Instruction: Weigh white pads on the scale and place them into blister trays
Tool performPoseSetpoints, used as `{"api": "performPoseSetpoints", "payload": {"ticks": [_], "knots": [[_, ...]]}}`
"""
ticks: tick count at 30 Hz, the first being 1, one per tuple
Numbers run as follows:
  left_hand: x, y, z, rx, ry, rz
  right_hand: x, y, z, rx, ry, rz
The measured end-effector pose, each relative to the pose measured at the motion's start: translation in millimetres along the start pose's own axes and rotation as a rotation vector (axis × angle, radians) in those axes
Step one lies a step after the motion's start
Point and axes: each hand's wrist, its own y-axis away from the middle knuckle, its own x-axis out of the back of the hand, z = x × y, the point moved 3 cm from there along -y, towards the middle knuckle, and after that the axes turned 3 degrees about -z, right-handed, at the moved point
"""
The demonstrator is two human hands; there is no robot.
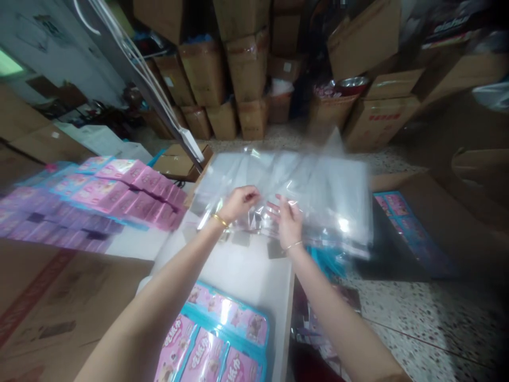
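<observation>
From my remote seat, working left to right: pink packets (119, 193) lie fanned on the table (246, 270) (laid out within reach, I'd judge), well apart from the hands. My left hand (237, 203) pinches the near edge of the stack of clear plastic bags (302, 193) at the table's far end. My right hand (289, 223) lies just beside it, fingers curled on that edge, both arms stretched forward.

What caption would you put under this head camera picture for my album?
Left hand and right hand pinch clear plastic bags above a white table, pink packs stacked alongside.
</observation>
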Motion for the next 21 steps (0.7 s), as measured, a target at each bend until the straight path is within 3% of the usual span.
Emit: {"api": "performPoseSetpoints", "payload": {"ticks": [3, 5, 9, 12, 17, 21], "knots": [[2.9, -3, 8, -0.067, -0.022, 0.086, -1, 1, -2, -0.021, -0.027, -0.041], [-4.7, -6, 15, -0.099, 0.049, 0.077, -5, 3, -2, -0.027, -0.067, -0.116], [-24.8, -14, 14, 0.036, 0.274, -0.03, -8, 9, -4, -0.052, -0.105, -0.191], [-21.3, -22, 6, -0.003, 0.156, 0.068, -4, 11, -9, -0.041, -0.03, -0.178], [15.9, -26, -15, 0.055, 0.04, 0.398, 3, 14, -24, 0.016, 0.061, -0.138], [82.2, -8, -29, 0.162, -0.094, 0.819, -1, 15, -47, 0.08, 0.064, -0.132]]}}
